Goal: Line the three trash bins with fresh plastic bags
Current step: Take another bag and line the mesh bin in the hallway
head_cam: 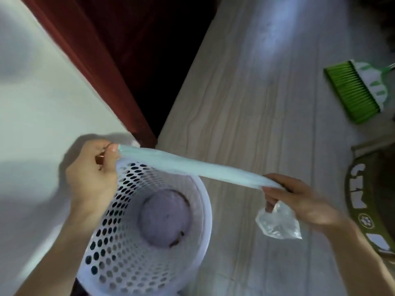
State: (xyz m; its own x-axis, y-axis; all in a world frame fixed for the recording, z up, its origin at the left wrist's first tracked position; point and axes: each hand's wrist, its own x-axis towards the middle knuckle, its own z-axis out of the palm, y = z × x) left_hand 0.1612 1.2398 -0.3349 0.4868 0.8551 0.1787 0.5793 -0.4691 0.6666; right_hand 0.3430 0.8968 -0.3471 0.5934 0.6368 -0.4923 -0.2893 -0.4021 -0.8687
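Two hands, one bag between them; pale blue-green plastic bag, folded into a long narrow strip, held taut in the air across the mouth of the white perforated plastic bin; no part of it inside the bin.

Left hand: grip pinching one end of the strip between thumb and forefinger, above the bin's far left rim. Right hand: grip curled round the other end, out past the bin's right rim, over the pale wood-grain floor; a crumpled clear plastic wrapper hangs from the same fingers.

Bin stands at the near left edge of the floor, hard against a white surface; unlined, a few dark specks on its bottom; only one of the three bins in view.

Handling, as judged: thin film, near weightless, limp, slick; layers likely to cling; liable to tear if overstretched or snagged on the holes. Best held at the open hem, layers rubbed apart by thumb and finger, then shaken out; which end is the mouth cannot be told. Bin looks light; may slide when the cuff goes over the rim.

Green-bristled broom near the floor's far right edge, well apart.
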